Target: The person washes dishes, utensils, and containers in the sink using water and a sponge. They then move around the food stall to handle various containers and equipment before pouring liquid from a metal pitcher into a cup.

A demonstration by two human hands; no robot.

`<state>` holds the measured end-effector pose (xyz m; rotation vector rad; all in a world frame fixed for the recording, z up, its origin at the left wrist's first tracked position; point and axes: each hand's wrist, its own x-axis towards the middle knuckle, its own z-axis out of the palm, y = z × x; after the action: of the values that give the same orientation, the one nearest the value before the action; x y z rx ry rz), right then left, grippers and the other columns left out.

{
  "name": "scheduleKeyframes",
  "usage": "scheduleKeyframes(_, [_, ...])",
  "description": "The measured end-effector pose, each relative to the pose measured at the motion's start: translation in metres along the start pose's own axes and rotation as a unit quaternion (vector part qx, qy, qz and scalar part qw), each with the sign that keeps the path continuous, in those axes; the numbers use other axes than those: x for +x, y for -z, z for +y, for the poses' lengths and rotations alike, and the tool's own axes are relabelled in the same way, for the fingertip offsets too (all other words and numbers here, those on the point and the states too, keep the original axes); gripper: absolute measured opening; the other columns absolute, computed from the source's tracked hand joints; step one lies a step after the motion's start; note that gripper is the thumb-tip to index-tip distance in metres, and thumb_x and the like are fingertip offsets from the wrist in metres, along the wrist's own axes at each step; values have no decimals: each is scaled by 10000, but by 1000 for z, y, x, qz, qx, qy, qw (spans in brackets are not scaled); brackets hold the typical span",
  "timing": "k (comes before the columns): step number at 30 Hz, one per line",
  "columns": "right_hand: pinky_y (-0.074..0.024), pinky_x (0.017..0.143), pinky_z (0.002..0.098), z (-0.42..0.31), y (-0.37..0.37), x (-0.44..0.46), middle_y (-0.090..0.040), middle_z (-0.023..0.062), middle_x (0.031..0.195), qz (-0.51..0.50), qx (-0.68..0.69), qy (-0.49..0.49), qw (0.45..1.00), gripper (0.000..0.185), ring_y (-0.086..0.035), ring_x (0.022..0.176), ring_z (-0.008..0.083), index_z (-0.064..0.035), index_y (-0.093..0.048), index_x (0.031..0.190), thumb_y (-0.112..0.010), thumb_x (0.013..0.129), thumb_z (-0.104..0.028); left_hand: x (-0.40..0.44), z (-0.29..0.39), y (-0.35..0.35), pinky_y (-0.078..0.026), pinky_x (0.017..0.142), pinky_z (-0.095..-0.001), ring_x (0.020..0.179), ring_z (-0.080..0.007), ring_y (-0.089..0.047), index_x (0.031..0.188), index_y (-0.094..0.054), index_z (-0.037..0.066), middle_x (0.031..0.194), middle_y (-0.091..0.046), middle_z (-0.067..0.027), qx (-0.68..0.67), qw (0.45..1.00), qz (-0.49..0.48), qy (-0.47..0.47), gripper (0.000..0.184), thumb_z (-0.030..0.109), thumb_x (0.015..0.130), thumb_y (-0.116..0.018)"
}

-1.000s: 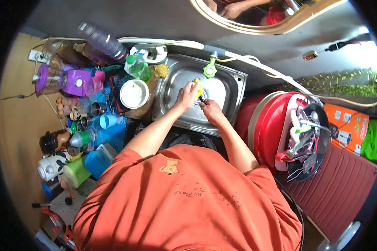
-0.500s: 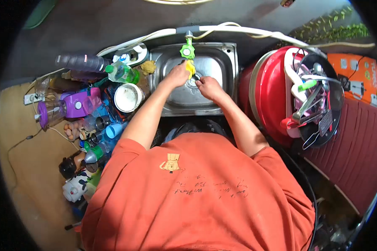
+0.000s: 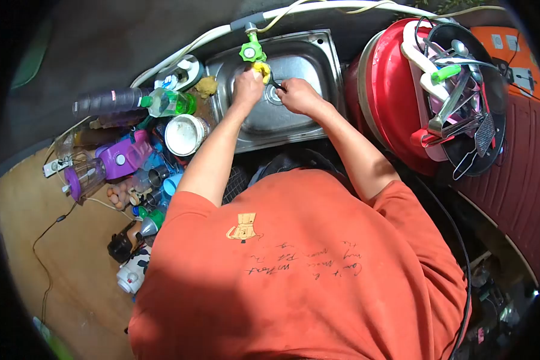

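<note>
Over the steel sink [image 3: 327, 111], my left hand [image 3: 248, 88] is closed round a small yellow sponge [image 3: 262, 70], just below the green tap [image 3: 252, 51]. My right hand [image 3: 300, 96] pinches the dark handle of a utensil [image 3: 278, 86]. The handle points toward the sponge; the utensil's far end is hidden at my left hand, so its kind cannot be made out. Behind the hands, the drain [image 3: 273, 96] shows in the sink floor.
Left of the sink stand a white tub [image 3: 184, 135], a green-capped bottle [image 3: 169, 102], a yellowish scrubber [image 3: 206, 87] and a purple blender [image 3: 121, 157]. At right, a black pan [image 3: 495, 141] with several utensils leans by a large red basin [image 3: 390, 90].
The view has tilted and shifted, so the sink appears higher and turned. Both hands stay together under the tap, still gripping the sponge and the dark handle.
</note>
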<state>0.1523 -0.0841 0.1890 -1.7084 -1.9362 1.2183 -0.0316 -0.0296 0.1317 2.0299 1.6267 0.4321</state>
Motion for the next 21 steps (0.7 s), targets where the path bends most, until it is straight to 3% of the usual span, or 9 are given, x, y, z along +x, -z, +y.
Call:
scheduleKeyframes(5, [-490,829,503,15,3,-12,-669,258,891,-26,-18,-3,999,319,-633,886,440,15,-691,885,-579,887,-283,-14,1,-8,-507,722,-533,900,-477,-622,1034,-581,-7,923,-647,-291,-172,983,-55,17,264,180,857,-640])
scheduleKeyframes(7, [-478,767,498,21,-4,-10,-653,257,821,-5,-9,19,1000,313,-633,832,429,29,-668,885,-601,907,-276,-12,12,3,-501,816,-508,973,-462,-626,1119,-537,-5,1002,-650,-289,-109,992,-59,-21,347,211,866,-636])
scheduleKeyframes(9, [-479,754,494,15,-3,-6,-652,255,814,-18,-7,32,999,307,-631,824,430,26,-665,887,-604,907,-274,-9,31,13,-490,844,-492,1035,-438,-617,1135,-517,-20,1069,-627,-301,-1,990,-63,129,362,185,862,-637])
scheduleKeyframes(11, [-478,744,490,11,-2,-2,-647,259,806,-1,24,24,999,316,-628,821,434,23,-663,881,-601,909,-286,-8,9,-13,-494,846,-477,1047,-405,-628,1158,-506,-14,1087,-625,-293,-26,992,-40,114,358,137,857,-628])
scheduleKeyframes(13, [-477,740,488,9,-12,2,-644,260,803,33,44,28,998,323,-626,813,436,22,-662,881,-603,910,-295,-7,10,-44,-502,831,-469,1005,-390,-642,1168,-510,2,1045,-644,-266,-294,923,164,184,337,94,856,-600])
scheduleKeyframes(15, [-487,783,501,9,-12,0,-653,264,838,26,49,-3,998,306,-625,850,452,19,-663,849,-586,890,-274,-9,20,-39,-501,836,-452,982,-392,-637,1161,-507,5,1018,-647,-250,-319,909,187,194,335,56,838,-575])
scheduleKeyframes(18, [-483,785,503,26,-2,-4,-658,263,870,-33,23,18,999,298,-623,863,447,16,-669,872,-603,888,-274,2,-9,-5,-484,830,-451,984,-380,-628,1187,-487,7,988,-646,-232,-114,986,-117,3,373,48,824,-562])
scheduleKeyframes(19, [-483,785,503,26,4,-5,-658,263,870,-36,22,20,999,298,-623,863,447,16,-669,872,-603,888,-274,5,-16,10,-477,825,-453,984,-368,-628,1204,-478,10,972,-649,-221,-51,977,-187,-90,389,45,824,-554])
scheduleKeyframes(21, [-482,777,508,19,15,-9,-660,255,860,-100,-20,57,993,298,-623,857,444,10,-676,880,-606,893,-280,5,8,38,-462,832,-488,1010,-432,-598,1170,-484,13,1014,-632,-262,1,951,-293,-100,352,94,836,-559])
